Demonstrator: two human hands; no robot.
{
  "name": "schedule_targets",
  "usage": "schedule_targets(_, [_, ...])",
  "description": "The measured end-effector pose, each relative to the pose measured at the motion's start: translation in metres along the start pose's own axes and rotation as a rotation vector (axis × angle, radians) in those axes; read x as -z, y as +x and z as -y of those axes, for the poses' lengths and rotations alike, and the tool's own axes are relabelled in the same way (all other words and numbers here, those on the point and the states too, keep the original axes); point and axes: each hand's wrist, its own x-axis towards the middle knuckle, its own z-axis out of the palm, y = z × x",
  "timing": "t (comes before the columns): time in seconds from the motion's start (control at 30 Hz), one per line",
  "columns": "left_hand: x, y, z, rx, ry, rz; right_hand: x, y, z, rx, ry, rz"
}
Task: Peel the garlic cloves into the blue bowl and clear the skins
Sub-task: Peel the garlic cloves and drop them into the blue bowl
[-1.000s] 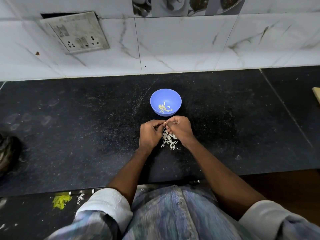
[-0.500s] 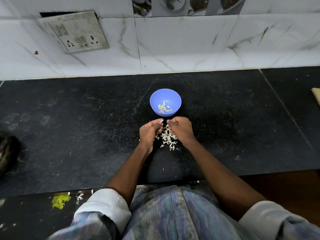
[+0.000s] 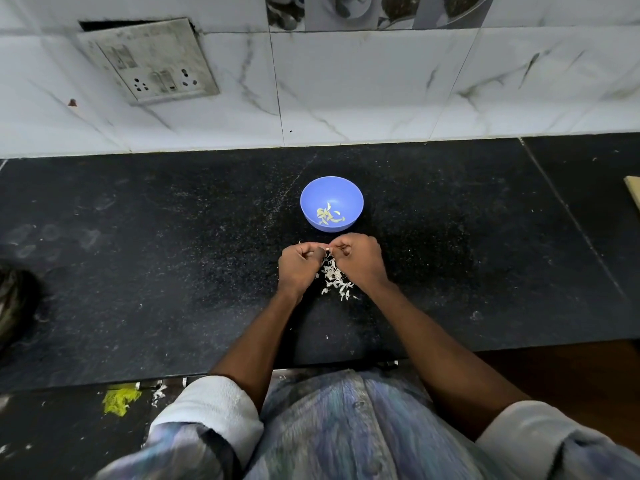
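Blue bowl (image 3: 331, 192), one only, is holding several peeled garlic cloves (image 3: 328, 215). Your left hand (image 3: 298, 266) and right hand (image 3: 360, 259) are pinching one clove (image 3: 327, 249) over one skin pile (image 3: 335, 279).

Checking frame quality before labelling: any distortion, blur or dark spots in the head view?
Head view: wide-angle bend, the wall tiles and switch plate lean outward. Centre sharp: blue bowl and skins read clearly. The shirt at the bottom is soft. Dark counter hides detail; the clove between left hand and right hand is barely visible.
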Motion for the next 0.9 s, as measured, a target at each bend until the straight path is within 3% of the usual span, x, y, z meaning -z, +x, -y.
schedule_targets(0.17, [0.002,0.0,0.003,-0.075,0.095,-0.013,0.001,-0.002,0.002,0.025,-0.081,0.002])
schedule_targets(0.57, [0.0,-0.004,-0.001,-0.081,0.089,-0.145,-0.004,-0.001,0.009,-0.286,0.483,0.134])
schedule_targets(0.9, [-0.005,-0.006,-0.006,-0.059,0.071,-0.201,-0.004,-0.002,0.01,-0.317,0.584,0.12])
